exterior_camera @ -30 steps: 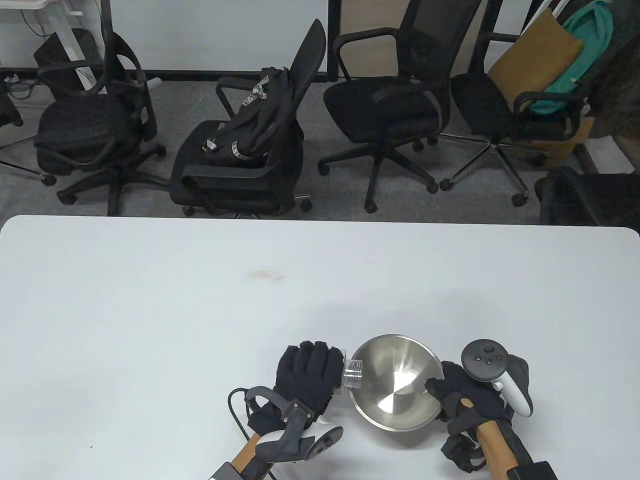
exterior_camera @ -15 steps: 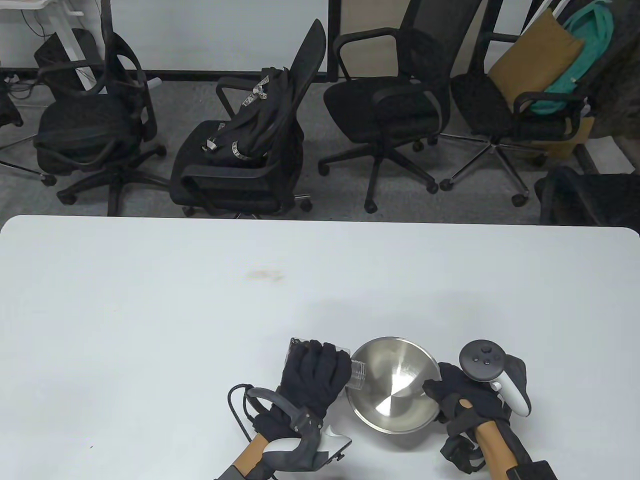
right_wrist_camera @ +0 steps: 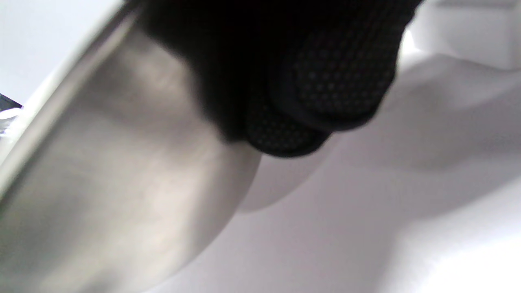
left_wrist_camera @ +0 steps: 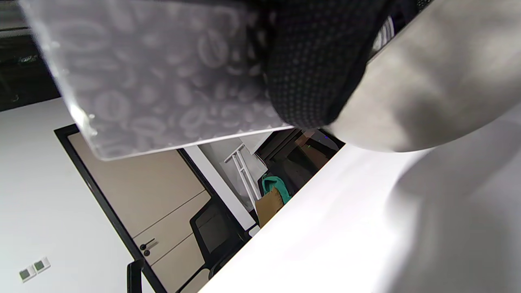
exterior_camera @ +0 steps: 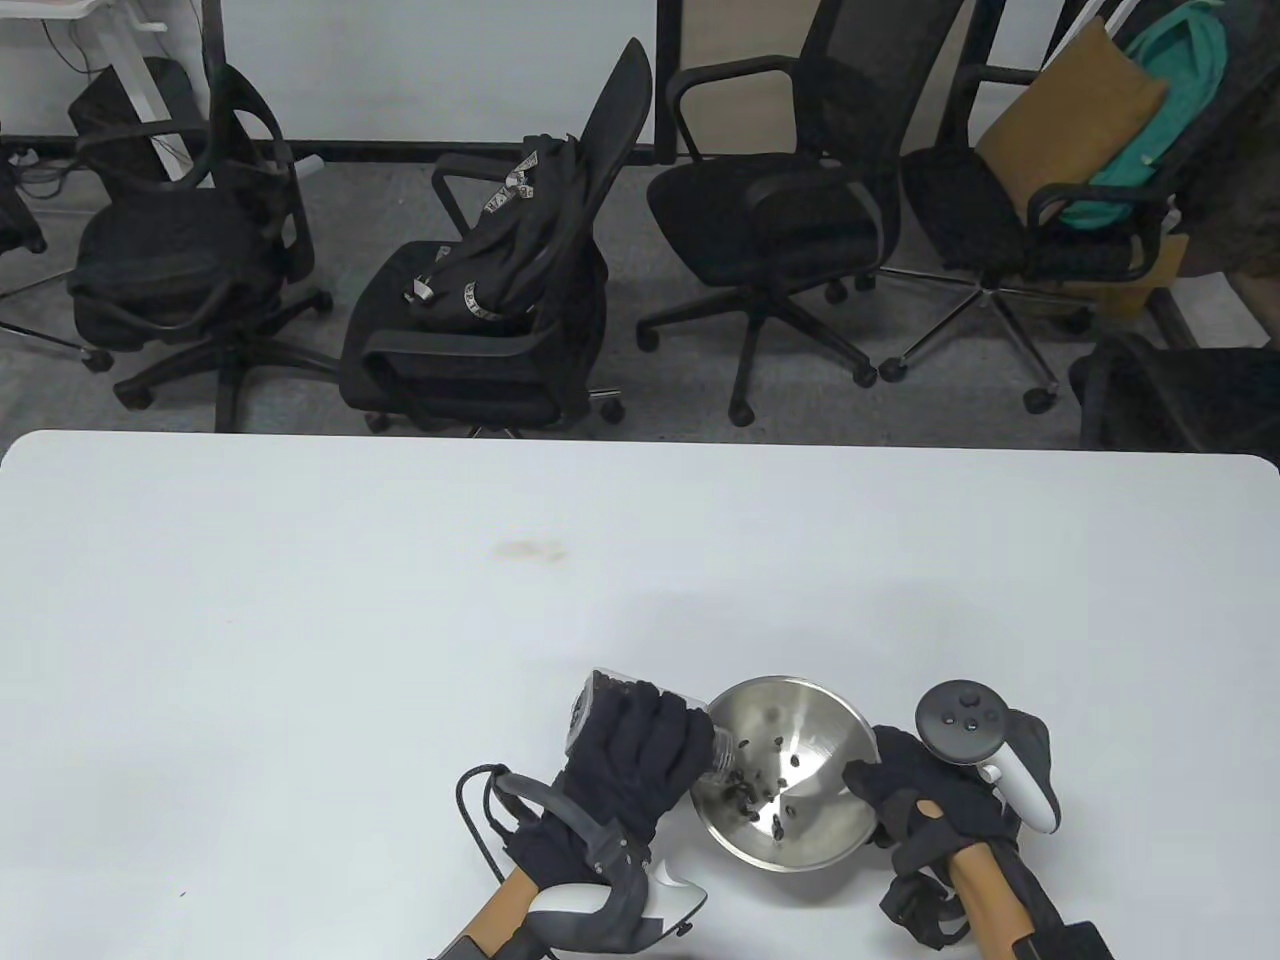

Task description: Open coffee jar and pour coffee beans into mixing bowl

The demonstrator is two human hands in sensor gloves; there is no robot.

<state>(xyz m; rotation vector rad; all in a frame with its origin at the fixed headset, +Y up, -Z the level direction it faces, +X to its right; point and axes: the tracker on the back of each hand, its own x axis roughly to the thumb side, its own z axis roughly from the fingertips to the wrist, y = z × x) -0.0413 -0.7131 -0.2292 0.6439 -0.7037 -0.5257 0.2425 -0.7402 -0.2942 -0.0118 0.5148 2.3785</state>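
Table view: left hand (exterior_camera: 630, 760) fingers wrapped the clear plastic coffee jar (exterior_camera: 600, 700), mouth over the round steel mixing bowl (exterior_camera: 800, 700), just right of them; dark beans (exterior_camera: 755, 790) inside. Right hand (exterior_camera: 920, 800) fingers gripped the rim. Advised: steady tilt, bowl braced.

Left wrist view: bean-printed jar wall (left_wrist_camera: 163, 81), dotted-fabric fingers (left_wrist_camera: 313, 61) around it.

Right wrist view: brushed steel wall (right_wrist_camera: 122, 183); fingers (right_wrist_camera: 325, 81) pressed on it, above the white surface (right_wrist_camera: 407, 228).

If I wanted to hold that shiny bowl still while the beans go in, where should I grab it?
Probably the rim on the bowl's right side, coming from the right as the right hand does now. The jar in the left hand pours coffee beans over the left edge, so that side is taken. The bowl is tilted and its round wall is smooth, so its thin lip gives fingers something to pinch.
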